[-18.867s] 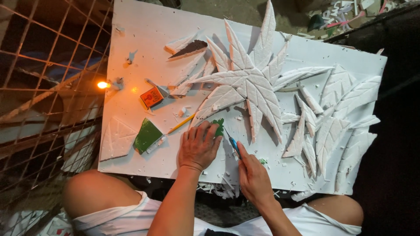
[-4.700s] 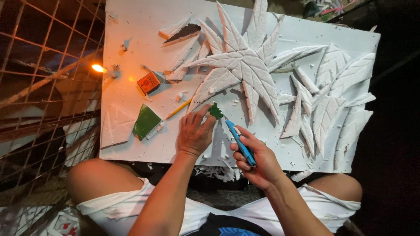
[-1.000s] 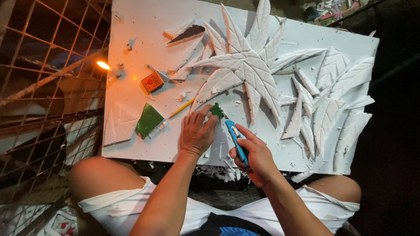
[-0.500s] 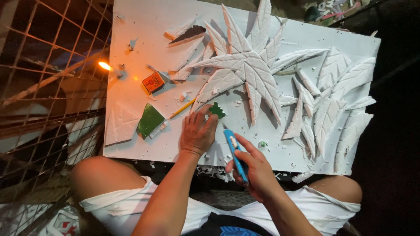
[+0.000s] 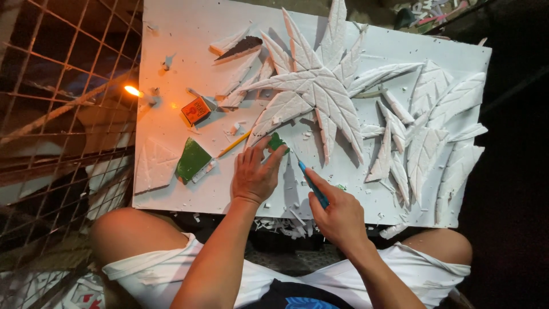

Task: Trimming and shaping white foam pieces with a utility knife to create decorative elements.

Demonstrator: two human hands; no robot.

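Hands at lower centre of frame, over a white foam board [image 5: 171, 34] with carved white foam leaf shapes [image 5: 311, 94]. Left hand [image 5: 254, 174] lies flat with fingers spread, fingertips pressing a small green piece [image 5: 276, 141] onto the board. Right hand [image 5: 340, 214], just right of it, grips a blue-handled knife [image 5: 311, 186], blade pointing up-left beside the green piece. Green flat sheet [image 5: 191, 160], yellow pencil [image 5: 234, 144] and small orange box [image 5: 196, 110] lie left of the left hand. Foam crumbs scattered around.
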